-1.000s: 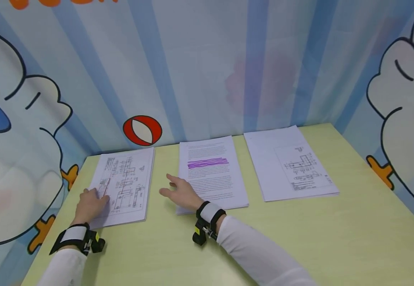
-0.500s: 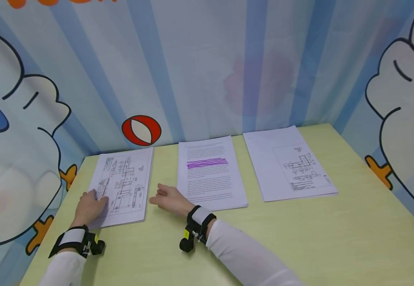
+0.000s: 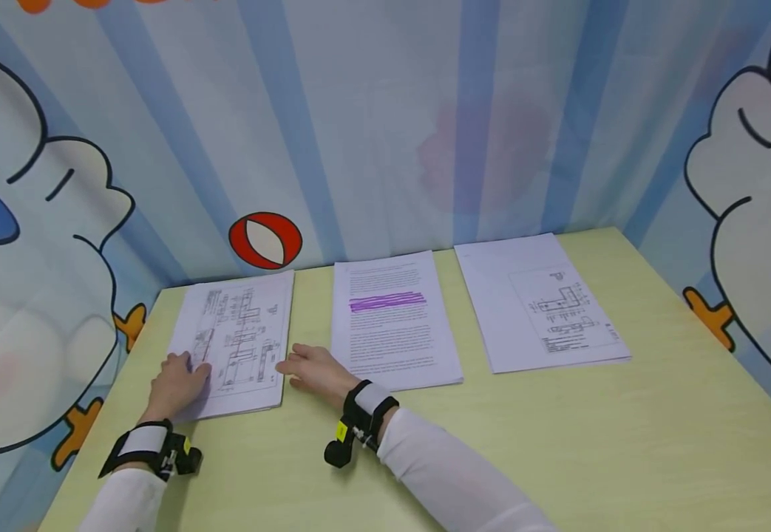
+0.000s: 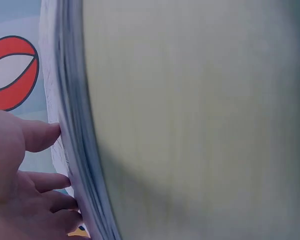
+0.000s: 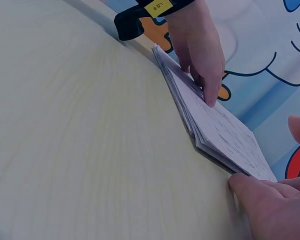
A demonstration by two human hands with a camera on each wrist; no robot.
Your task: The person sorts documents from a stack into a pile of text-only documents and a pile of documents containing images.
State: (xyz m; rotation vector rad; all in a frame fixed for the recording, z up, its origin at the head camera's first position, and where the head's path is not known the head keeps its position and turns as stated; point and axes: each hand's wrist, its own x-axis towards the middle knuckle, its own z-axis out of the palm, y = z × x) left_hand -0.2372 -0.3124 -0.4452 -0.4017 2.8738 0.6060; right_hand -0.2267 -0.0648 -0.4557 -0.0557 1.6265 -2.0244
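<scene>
A stack of paper with technical line drawings on its top sheet lies at the table's left. My left hand rests on that stack's lower left part, thumb and fingers spread on the sheet. In the left wrist view, this hand touches the top sheet, and the layered edges of the paper show beside it. My right hand reaches to the stack's right edge, fingers extended. In the right wrist view, the fingertips of the right hand touch or nearly touch the near corner of the stack.
A second stack of printed text with purple marker strokes lies in the middle. A third stack with a drawing is on the right. Behind the pale wooden table hangs a blue striped curtain with cartoon figures.
The left stack has slid a little to the right with my left hand on it. My right hand has come leftward and down from the middle stack to the left stack's right edge.
</scene>
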